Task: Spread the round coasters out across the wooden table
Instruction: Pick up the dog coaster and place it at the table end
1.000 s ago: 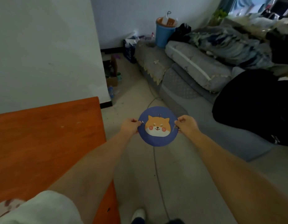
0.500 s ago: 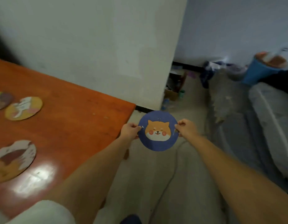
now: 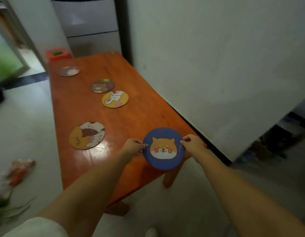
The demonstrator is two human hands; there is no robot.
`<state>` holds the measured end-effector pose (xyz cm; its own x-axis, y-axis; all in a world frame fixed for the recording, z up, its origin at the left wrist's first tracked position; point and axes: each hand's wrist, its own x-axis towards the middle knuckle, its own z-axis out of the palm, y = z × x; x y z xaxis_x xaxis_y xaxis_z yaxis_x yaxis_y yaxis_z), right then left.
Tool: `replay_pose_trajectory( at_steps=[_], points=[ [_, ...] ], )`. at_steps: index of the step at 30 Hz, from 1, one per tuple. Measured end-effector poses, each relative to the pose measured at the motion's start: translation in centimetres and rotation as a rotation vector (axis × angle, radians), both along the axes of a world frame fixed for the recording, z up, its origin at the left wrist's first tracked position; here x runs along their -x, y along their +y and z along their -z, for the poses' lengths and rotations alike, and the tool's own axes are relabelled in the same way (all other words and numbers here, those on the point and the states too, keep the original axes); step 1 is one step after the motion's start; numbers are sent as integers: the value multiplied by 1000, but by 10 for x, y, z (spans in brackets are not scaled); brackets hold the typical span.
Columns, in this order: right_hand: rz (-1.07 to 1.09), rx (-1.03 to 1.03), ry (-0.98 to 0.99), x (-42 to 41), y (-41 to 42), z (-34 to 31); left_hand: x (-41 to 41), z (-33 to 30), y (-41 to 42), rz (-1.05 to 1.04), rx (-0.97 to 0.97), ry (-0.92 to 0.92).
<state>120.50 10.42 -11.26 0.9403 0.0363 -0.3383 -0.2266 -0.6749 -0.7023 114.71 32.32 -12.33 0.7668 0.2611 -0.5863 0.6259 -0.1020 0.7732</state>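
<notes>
I hold a round blue coaster with an orange dog face (image 3: 163, 148) by its two side edges. My left hand (image 3: 133, 145) pinches its left rim and my right hand (image 3: 192, 143) pinches its right rim. It hovers over the near right corner of the long orange wooden table (image 3: 131, 120). Several coasters lie flat on the table: a cat one (image 3: 87, 135) near the front left, a yellow rabbit one (image 3: 115, 99) mid-table, a brown bear one (image 3: 102, 85) just behind it, and a purple one (image 3: 69, 71) at the far left.
A white wall (image 3: 216, 65) runs along the table's right side. A grey fridge (image 3: 90, 26) and a red stool (image 3: 58, 54) stand beyond the far end. Flowers and a wrapper (image 3: 16, 173) lie on the floor to the left.
My view has swung left from the sofa to the table. Both hands have carried the blue dog coaster from over the floor to above the table's near right corner.
</notes>
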Motion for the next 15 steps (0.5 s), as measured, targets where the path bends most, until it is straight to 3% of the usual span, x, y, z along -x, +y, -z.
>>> replay_pose_trajectory(
  at_steps=[7,15],
  points=[
    [-284,35,73,-43,48,16,12,16,21,-322,46,11],
    [-514,21,101,-65,89,41,25,38,27,-588,-99,36]
  ],
)
